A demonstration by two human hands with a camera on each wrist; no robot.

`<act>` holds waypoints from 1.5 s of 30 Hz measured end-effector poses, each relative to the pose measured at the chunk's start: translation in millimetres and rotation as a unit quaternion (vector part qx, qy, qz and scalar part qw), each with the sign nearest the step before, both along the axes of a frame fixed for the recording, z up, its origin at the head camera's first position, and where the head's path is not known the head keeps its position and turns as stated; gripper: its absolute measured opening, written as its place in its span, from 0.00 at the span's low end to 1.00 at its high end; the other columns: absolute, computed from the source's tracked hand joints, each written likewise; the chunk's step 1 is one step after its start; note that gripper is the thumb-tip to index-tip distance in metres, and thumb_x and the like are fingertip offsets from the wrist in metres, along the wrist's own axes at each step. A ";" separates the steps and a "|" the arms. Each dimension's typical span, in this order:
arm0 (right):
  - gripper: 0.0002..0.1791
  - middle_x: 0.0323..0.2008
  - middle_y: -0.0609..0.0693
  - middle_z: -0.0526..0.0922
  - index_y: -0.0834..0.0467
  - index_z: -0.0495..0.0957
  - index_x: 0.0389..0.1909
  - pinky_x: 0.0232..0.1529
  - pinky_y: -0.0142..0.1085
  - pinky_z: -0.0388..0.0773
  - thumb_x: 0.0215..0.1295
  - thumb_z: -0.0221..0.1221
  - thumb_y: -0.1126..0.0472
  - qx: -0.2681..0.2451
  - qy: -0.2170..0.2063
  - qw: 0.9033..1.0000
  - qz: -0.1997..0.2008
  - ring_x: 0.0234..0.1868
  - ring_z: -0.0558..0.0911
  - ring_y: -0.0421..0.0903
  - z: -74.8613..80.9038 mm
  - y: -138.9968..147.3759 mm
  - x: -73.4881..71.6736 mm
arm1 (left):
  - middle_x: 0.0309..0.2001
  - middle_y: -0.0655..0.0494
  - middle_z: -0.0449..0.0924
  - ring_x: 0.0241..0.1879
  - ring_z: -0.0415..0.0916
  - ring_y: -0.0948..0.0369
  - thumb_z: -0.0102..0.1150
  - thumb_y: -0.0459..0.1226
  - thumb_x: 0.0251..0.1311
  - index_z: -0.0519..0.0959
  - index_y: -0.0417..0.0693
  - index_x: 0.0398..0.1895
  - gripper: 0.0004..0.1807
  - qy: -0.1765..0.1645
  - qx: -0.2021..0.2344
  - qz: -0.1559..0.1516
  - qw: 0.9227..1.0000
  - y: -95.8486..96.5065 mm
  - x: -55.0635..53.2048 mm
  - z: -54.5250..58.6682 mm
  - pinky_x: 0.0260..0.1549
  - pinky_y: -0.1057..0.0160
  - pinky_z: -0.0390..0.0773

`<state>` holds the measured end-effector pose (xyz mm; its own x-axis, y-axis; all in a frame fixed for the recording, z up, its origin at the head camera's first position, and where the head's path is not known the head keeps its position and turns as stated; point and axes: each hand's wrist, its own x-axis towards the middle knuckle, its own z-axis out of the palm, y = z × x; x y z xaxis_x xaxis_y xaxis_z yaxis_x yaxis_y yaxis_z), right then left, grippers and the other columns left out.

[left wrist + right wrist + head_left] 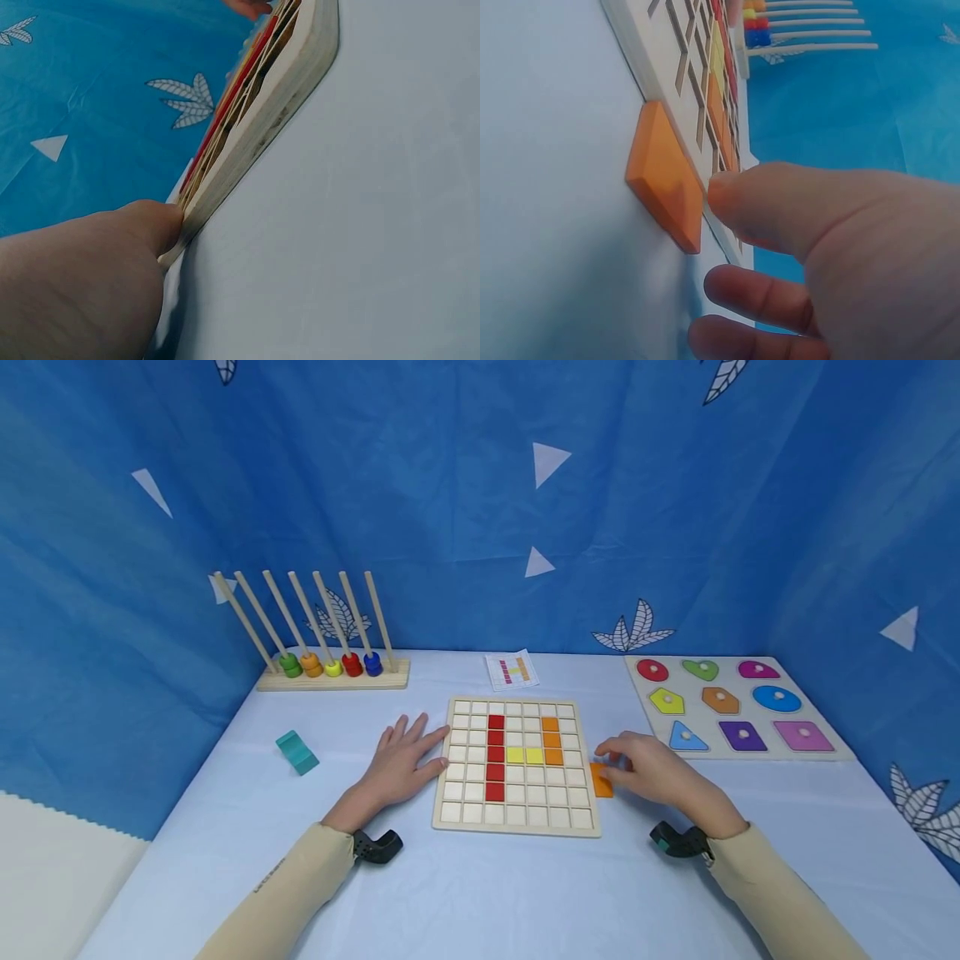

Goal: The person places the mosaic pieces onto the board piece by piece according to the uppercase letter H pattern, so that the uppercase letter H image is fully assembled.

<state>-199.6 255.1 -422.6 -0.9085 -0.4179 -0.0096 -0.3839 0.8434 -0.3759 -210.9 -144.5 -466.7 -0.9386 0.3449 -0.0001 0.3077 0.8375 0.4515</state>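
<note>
A wooden grid board [516,831] lies on the table, with a red column of squares [495,770], two yellow squares [524,755] and an orange column [552,740] in its cells. My left hand [405,760] lies spread beside it, index finger and thumb against the left edge. At the right edge, my right hand [651,768] hovers with thumb and index finger apart. Under that thumb sits a loose orange piece [664,176], flat next to the board. The thumb tip overlaps its edge in the right wrist view; nothing shows between the fingers.
Behind the board lies a pattern card [513,671]. A peg stand with colored rings [337,682] stands back left. Nearer on the left is a teal piece [297,752]. Back right holds a shape puzzle board [753,748]. Blue cloth [480,510] hangs behind the table.
</note>
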 end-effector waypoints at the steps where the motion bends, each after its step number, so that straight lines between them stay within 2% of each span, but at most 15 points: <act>1: 0.16 0.33 0.44 0.82 0.56 0.86 0.49 0.33 0.26 0.78 0.61 0.71 0.60 0.000 0.001 1.000 0.000 0.31 0.75 0.38 -0.6 0.4 -0.2 | 0.81 0.38 0.49 0.81 0.37 0.32 0.52 0.54 0.72 0.64 0.56 0.78 0.34 -0.001 -0.001 0.000 1.000 0.1 0.0 -0.1 0.75 0.29 0.40; 9: 0.13 0.33 0.44 0.83 0.56 0.86 0.47 0.36 0.28 0.80 0.60 0.71 0.62 -0.002 0.005 1.000 0.011 0.34 0.76 0.39 -5.4 -2.4 -0.7 | 0.81 0.38 0.51 0.81 0.38 0.33 0.53 0.54 0.72 0.65 0.55 0.78 0.34 0.006 0.002 0.002 1.000 1.4 1.5 -0.9 0.75 0.28 0.41; 26: 0.13 0.33 0.45 0.83 0.56 0.87 0.47 0.38 0.31 0.82 0.62 0.70 0.63 0.008 0.030 0.999 -0.015 0.34 0.76 0.40 -11.2 -5.1 -0.2 | 0.81 0.37 0.52 0.80 0.39 0.32 0.53 0.53 0.72 0.66 0.55 0.77 0.34 0.011 0.002 0.002 1.000 1.8 1.7 0.8 0.75 0.28 0.42; 36: 0.15 0.34 0.45 0.81 0.57 0.87 0.47 0.34 0.26 0.78 0.59 0.71 0.61 -0.003 0.036 0.999 -0.007 0.34 0.75 0.39 -15.4 -4.1 0.9 | 0.80 0.37 0.52 0.80 0.39 0.32 0.53 0.53 0.71 0.66 0.55 0.77 0.34 0.009 0.002 0.002 1.000 1.6 2.7 2.4 0.75 0.28 0.43; 45: 0.14 0.34 0.47 0.80 0.57 0.87 0.48 0.33 0.27 0.76 0.61 0.70 0.62 -0.029 0.034 0.999 -0.023 0.34 0.73 0.40 -18.3 -5.3 0.7 | 0.80 0.37 0.53 0.80 0.40 0.32 0.54 0.53 0.71 0.66 0.54 0.77 0.33 0.018 0.003 0.000 1.000 2.2 2.8 1.6 0.74 0.28 0.44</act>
